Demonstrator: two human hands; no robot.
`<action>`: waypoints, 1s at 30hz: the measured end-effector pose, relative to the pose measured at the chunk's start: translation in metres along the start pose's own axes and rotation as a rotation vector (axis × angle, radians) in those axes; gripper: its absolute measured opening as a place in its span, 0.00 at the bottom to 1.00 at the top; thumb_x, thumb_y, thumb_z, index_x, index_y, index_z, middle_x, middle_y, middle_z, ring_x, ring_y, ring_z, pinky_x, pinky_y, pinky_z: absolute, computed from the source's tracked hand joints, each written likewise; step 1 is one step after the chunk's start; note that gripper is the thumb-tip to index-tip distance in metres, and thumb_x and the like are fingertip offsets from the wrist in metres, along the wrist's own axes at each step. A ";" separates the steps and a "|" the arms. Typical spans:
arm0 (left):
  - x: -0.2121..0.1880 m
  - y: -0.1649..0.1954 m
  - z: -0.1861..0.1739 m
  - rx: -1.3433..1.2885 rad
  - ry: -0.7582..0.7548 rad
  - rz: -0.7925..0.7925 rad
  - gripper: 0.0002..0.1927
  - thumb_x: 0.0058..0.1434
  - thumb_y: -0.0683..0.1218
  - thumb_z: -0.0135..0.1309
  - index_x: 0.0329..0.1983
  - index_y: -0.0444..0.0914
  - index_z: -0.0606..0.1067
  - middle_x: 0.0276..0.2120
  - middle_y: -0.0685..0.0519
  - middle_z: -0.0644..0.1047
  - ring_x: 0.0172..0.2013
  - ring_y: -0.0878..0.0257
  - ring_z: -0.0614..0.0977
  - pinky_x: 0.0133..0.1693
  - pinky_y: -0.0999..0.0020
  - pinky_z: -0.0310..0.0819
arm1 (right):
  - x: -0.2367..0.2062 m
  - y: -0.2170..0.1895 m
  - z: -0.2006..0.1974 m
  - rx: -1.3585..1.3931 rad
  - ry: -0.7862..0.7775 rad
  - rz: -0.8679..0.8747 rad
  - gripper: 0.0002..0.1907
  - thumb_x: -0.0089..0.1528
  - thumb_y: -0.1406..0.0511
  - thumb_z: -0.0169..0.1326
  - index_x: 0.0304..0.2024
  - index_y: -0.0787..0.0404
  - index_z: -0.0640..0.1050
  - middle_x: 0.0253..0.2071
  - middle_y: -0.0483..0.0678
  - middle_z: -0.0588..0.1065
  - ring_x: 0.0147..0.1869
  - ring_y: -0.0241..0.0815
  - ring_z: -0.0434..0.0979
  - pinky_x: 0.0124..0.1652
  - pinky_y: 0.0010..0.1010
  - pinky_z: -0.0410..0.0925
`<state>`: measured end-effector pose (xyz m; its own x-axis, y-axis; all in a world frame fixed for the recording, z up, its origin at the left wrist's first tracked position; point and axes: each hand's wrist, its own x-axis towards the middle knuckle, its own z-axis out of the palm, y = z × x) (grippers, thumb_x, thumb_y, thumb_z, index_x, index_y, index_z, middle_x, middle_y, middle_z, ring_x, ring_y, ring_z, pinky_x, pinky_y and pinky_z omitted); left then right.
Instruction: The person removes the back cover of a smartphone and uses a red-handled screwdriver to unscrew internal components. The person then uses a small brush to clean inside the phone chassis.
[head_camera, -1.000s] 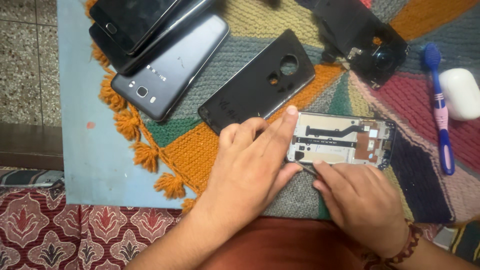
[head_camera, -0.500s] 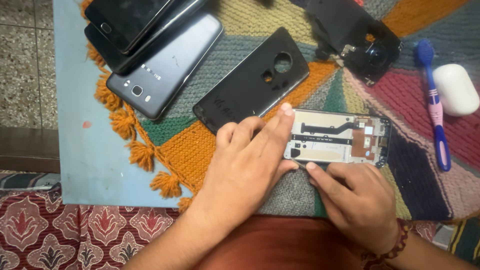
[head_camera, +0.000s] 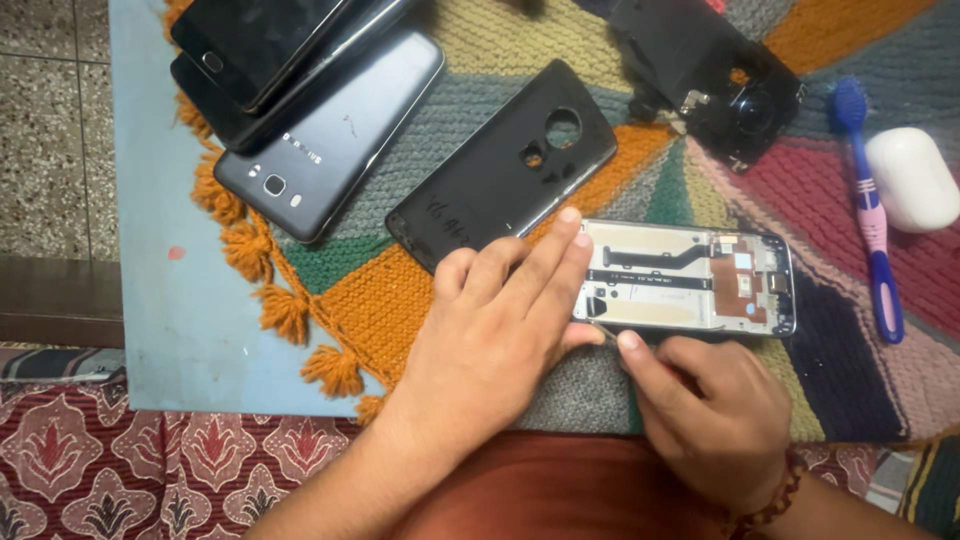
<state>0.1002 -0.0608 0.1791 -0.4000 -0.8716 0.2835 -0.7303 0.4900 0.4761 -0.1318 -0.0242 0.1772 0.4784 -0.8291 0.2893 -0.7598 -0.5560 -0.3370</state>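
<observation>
Since half a second ago, little has shifted in the head view: both hands have stayed on the opened phone frame (head_camera: 685, 277), and the right hand's forefinger has crept slightly closer to its lower left corner.

From the head camera, the left hand (head_camera: 500, 320) lies flat, its fingers (head_camera: 560, 250) together and pressing down the frame's left end. The right hand (head_camera: 715, 400), at five o'clock from the left, has its fingers curled narrowly around a thin tool (head_camera: 606, 333) whose tip meets the frame's lower edge. The frame lies lengthwise on a knitted multicoloured mat (head_camera: 400, 290) near the middle of the pale blue tabletop (head_camera: 165, 300).

At twelve o'clock from the left hand lies a black back cover (head_camera: 500, 170), touching the frame's upper left corner. At ten o'clock sits a stack of dark phones (head_camera: 300, 110). At two o'clock from the frame lies a black camera-holed part (head_camera: 715, 75); at three o'clock, a blue and pink toothbrush (head_camera: 872, 220) beside a white earbud case (head_camera: 912, 178).
</observation>
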 end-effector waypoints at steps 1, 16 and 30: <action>0.000 0.000 0.000 0.000 -0.002 -0.002 0.31 0.69 0.57 0.53 0.67 0.32 0.69 0.67 0.45 0.71 0.55 0.52 0.73 0.55 0.55 0.63 | 0.000 -0.001 0.000 -0.004 0.002 -0.001 0.22 0.54 0.71 0.64 0.51 0.54 0.82 0.35 0.43 0.73 0.31 0.42 0.71 0.32 0.35 0.66; 0.001 0.000 0.000 0.029 0.014 0.007 0.31 0.69 0.57 0.53 0.66 0.32 0.70 0.67 0.45 0.71 0.55 0.53 0.73 0.55 0.56 0.63 | 0.042 -0.001 -0.041 0.062 -0.305 0.092 0.20 0.52 0.69 0.61 0.47 0.52 0.83 0.33 0.44 0.76 0.30 0.42 0.77 0.29 0.34 0.70; 0.001 0.000 0.001 0.033 0.004 0.003 0.31 0.69 0.58 0.52 0.67 0.32 0.70 0.67 0.46 0.71 0.54 0.53 0.73 0.55 0.56 0.63 | 0.008 0.000 -0.005 0.068 -0.024 -0.030 0.24 0.52 0.73 0.63 0.52 0.58 0.82 0.37 0.45 0.74 0.31 0.43 0.72 0.31 0.36 0.67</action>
<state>0.0986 -0.0618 0.1785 -0.3998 -0.8700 0.2883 -0.7471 0.4916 0.4474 -0.1305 -0.0304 0.1842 0.5111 -0.8130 0.2790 -0.7140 -0.5823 -0.3887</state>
